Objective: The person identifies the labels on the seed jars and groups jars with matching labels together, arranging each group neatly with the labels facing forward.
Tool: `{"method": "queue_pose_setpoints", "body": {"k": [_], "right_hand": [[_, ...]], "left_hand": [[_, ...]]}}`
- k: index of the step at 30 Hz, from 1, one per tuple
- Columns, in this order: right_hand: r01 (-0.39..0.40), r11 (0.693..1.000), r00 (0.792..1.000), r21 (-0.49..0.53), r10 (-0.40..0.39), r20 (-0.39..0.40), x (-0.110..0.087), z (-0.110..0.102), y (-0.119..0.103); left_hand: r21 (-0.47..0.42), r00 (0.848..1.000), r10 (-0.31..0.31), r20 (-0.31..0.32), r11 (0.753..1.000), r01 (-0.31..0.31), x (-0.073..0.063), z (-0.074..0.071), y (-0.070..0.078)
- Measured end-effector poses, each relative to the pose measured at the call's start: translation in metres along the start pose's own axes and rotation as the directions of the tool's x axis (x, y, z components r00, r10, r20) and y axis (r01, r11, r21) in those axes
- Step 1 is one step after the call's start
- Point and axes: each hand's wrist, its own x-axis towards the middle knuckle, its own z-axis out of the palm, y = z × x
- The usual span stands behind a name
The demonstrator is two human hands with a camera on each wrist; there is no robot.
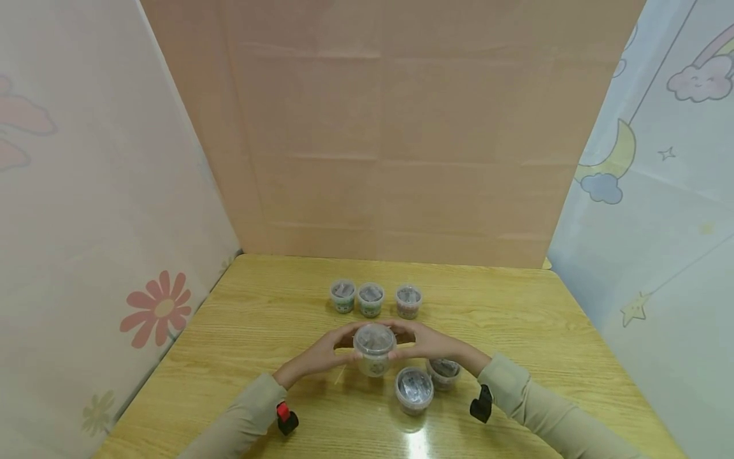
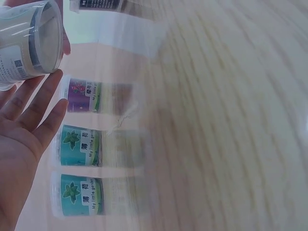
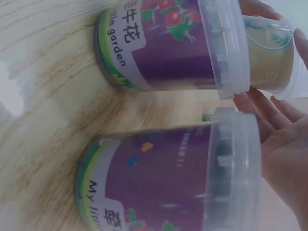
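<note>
A clear plastic tub [image 1: 375, 352] with a lid and a pale label is held above the table between both hands. My left hand [image 1: 328, 350] grips its left side and my right hand [image 1: 427, 342] grips its right side, thumbs on the near face. In the left wrist view the tub [image 2: 21, 43] lies against the fingers, its label bearing small print. Brownish contents show through the tub [image 3: 269, 55] in the right wrist view. Two lidded tubs with purple labels, one nearer [image 1: 414, 391] and one partly behind it [image 1: 443, 374], stand below my right forearm.
Farther back stand two teal-labelled mint tubs [image 2: 74, 146] and, right of them, a purple-labelled tub [image 1: 408, 302]. A wood-grain table [image 1: 275, 319] lies under everything. A brown panel [image 1: 378, 159] closes the back, with patterned sheets [image 1: 86, 210] at both sides.
</note>
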Motion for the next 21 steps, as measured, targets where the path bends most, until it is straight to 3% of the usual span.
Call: {"method": "queue_pose_setpoints", "body": {"k": [13,21], "right_hand": [[-0.010,1.000,0.994,0.026,0.012,-0.107,-0.0017,0.0000,0.0008],[-0.035,0.999,0.986,0.042,0.041,-0.161,-0.0025,0.0018,-0.0070]], "left_hand": [[-0.063,0.999,-0.045,-0.005,0.997,0.044,0.0025,-0.0004,0.0035],[-0.068,0.997,-0.003,-0.079,0.998,-0.002,0.0062,0.0034,0.0032]]}}
